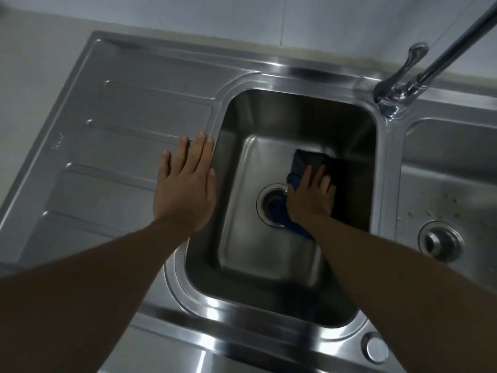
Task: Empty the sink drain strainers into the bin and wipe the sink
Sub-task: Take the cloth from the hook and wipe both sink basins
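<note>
A stainless steel sink basin [250, 265] fills the middle of the head view. My right hand [312, 197] is down inside it, pressing flat on a dark blue cloth [306, 161] that lies on the basin floor just right of the round drain opening [271, 204]. Part of the cloth covers the drain's right side. My left hand [185, 184] rests flat and empty on the ribbed drainboard [121, 135], its fingers spread beside the basin's left rim. A second, shallower basin [451, 168] at the right has a metal drain strainer [439, 240] seated in it.
A chrome tap [419, 79] with a lever handle stands behind the divider between the two basins, its spout running up to the right. Small crumbs and water drops [430, 208] dot the right basin. A round metal cap [376, 348] sits on the front rim. White wall tiles lie behind.
</note>
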The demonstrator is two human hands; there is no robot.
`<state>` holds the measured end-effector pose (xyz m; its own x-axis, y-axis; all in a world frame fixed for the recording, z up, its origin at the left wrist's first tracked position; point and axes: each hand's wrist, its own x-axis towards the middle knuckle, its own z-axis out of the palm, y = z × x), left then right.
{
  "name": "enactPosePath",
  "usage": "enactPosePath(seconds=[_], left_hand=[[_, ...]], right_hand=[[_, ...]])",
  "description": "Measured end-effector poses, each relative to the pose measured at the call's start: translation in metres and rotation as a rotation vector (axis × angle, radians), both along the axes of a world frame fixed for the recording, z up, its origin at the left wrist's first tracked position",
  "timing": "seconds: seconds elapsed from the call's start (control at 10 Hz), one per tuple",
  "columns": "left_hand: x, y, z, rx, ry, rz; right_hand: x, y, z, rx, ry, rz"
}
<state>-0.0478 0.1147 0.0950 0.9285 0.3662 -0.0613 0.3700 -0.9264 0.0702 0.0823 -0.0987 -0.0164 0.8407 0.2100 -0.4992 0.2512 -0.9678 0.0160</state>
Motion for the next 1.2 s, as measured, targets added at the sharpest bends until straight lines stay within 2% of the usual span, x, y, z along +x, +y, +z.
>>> enactPosePath(seconds=[0.1, 0.2, 0.3, 0.4, 0.5, 0.6, 0.7, 0.8, 1.0, 1.2], left_hand=[[0.000, -0.002, 0.002, -0.004, 0.002, 0.002], [0.000, -0.003, 0.003, -0.001, -0.002, 0.008], [0.000, -0.004, 0.004, -0.006, -0.002, 0.010], [0.001, -0.005, 0.005, -0.004, 0.005, 0.014], [0.001, -0.005, 0.006, -0.007, 0.009, 0.016], [0.001, -0.004, 0.006, -0.013, 0.007, 0.015], [0.001, -0.004, 0.005, -0.011, 0.006, 0.012], [0.001, -0.003, 0.004, -0.015, 0.004, 0.016], [0.001, -0.005, 0.006, -0.020, 0.008, 0.014], [0.002, -0.003, 0.003, -0.015, 0.001, 0.013]], right_hand=[[-0.036, -0.008, 0.001, 0.060, 0.018, 0.103], [-0.055, -0.022, 0.002, 0.097, 0.017, 0.407], [-0.058, -0.025, 0.002, 0.109, 0.045, 0.572], [-0.060, -0.006, 0.004, 0.109, 0.101, 0.471], [-0.069, -0.007, 0.003, 0.228, 0.025, 0.448], [-0.073, -0.026, 0.001, 0.384, 0.016, 0.555], [-0.066, -0.032, -0.001, 0.416, 0.017, 0.633], [-0.062, -0.030, -0.003, 0.385, 0.043, 0.627], [-0.082, -0.005, -0.004, 0.268, 0.013, 0.393], [-0.062, -0.020, -0.012, 0.278, -0.024, 0.621]])
